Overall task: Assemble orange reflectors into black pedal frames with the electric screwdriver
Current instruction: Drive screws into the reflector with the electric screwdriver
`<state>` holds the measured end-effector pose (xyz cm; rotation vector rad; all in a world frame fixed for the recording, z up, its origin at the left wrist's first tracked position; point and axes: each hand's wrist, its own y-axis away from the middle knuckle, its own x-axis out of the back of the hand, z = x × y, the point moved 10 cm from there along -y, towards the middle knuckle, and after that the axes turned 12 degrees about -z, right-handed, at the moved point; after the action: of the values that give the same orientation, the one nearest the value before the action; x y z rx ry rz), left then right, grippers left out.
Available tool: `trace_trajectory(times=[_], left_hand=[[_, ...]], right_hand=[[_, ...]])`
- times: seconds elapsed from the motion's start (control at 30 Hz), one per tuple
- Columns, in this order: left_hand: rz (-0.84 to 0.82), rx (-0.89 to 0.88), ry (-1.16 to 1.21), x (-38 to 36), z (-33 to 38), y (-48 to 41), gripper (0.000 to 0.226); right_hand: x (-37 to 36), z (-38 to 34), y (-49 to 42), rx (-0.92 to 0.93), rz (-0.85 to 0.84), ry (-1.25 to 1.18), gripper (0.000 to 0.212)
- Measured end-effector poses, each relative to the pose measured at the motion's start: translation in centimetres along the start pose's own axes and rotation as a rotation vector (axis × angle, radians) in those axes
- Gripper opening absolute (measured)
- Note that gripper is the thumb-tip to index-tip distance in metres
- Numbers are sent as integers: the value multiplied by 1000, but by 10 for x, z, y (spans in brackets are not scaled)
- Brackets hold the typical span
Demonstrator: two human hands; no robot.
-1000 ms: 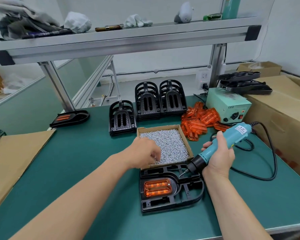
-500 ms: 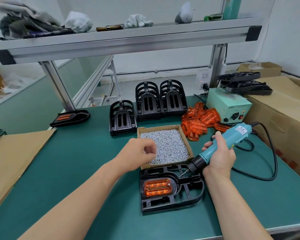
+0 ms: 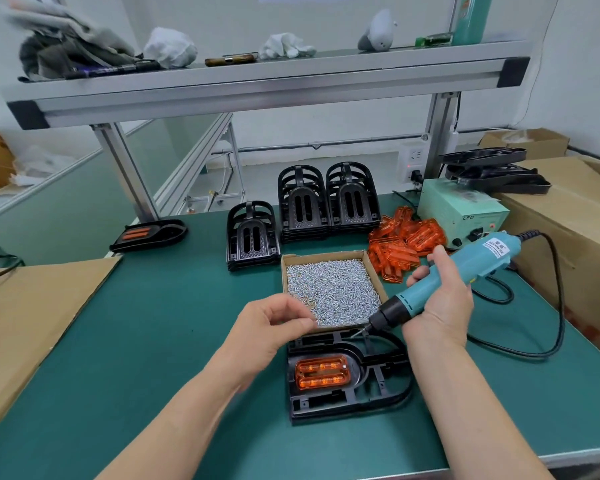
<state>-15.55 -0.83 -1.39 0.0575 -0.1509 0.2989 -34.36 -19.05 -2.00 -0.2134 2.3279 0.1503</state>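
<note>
Gripping the teal electric screwdriver (image 3: 465, 271) around its barrel, the right hand (image 3: 437, 306) tilts the bit down toward the far edge of the black pedal frame (image 3: 378, 403). The frame lies flat on the green tabletop (image 3: 153, 341) with an orange reflector (image 3: 323, 372) seated in its recess. The left hand (image 3: 274, 327) hovers at the near rim of the cardboard box of screws (image 3: 284, 271), thumb and fingertips drawn together as if pinching one, though any screw there is too small to see. The frame looks like light, stiff moulded plastic, likely to slide unless pressed down at its rim. The reflector seems brittle under an overdriven screw. Room is tight: the box sits just beyond the frame, loose reflectors (image 3: 406, 244) and stacked frames (image 3: 326, 206) lie behind, and the tool's cord (image 3: 561, 306) loops at the right.
</note>
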Motion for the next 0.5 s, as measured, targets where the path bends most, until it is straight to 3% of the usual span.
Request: trace_trajectory(times=[0.07, 0.3, 0.5], left_hand=[[30, 27, 53, -2, -5, 7, 13], [40, 139, 577, -26, -31, 22, 15], [66, 179, 777, -35, -44, 30, 13]], right_hand=[[-7, 3, 4, -10, -8, -18, 23], [-33, 8, 20, -4, -38, -20, 25], [-53, 4, 33, 64, -106, -18, 20]])
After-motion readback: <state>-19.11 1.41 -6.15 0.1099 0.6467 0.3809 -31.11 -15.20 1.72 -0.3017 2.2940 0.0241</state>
